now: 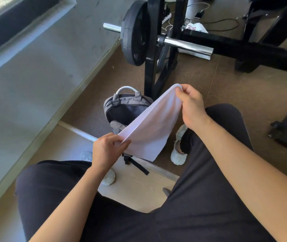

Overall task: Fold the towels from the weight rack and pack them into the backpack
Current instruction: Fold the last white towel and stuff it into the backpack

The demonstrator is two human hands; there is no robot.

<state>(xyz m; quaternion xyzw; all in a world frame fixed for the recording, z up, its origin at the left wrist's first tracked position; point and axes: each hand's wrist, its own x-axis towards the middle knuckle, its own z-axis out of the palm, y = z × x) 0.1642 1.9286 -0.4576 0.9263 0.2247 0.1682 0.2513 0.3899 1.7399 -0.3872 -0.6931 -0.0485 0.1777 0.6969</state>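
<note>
- Left hand [108, 147], low and near the body, pinches a corner of the towel [149, 126] between thumb and curled fingers.
- Right hand [191, 105], farther out, pinches the opposite corner; both forearms bare.

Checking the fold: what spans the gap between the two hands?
Head view: the white towel stretches from the left hand to the right hand, over the grey backpack.

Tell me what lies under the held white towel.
A grey backpack sits on the floor beneath the towel. Its upper half shows; the towel covers its lower front, so any contents are hidden.
</note>
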